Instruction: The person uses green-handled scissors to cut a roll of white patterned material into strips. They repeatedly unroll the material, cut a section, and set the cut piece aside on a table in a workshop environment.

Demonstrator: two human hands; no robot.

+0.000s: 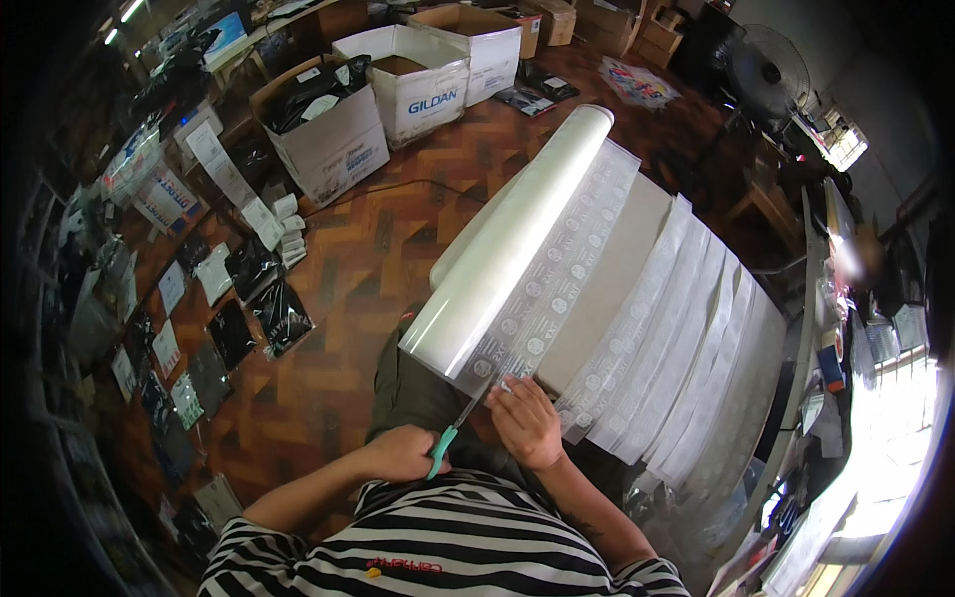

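My left hand (401, 454) is closed round the teal handles of a pair of scissors (440, 453). The blades point up and away, and their tips meet the near edge of a clear printed film (550, 277). My right hand (525, 422) pinches that same edge just right of the blades, its fingers pressed together. The film comes off a thick, glossy roll (512, 234) lying slantwise across a pale board (622, 264). Right of the bare board, several cut strips (665, 333) of the printed film lie overlapping side by side.
Open cardboard boxes (333, 159) stand on the parquet floor (343, 259) at the back. Black plastic-wrapped packets (282, 316) and paper slips (264, 224) are spread at left. A standing fan (771, 72) is at the far right, and a cluttered shelf (836, 328) runs along the right side.
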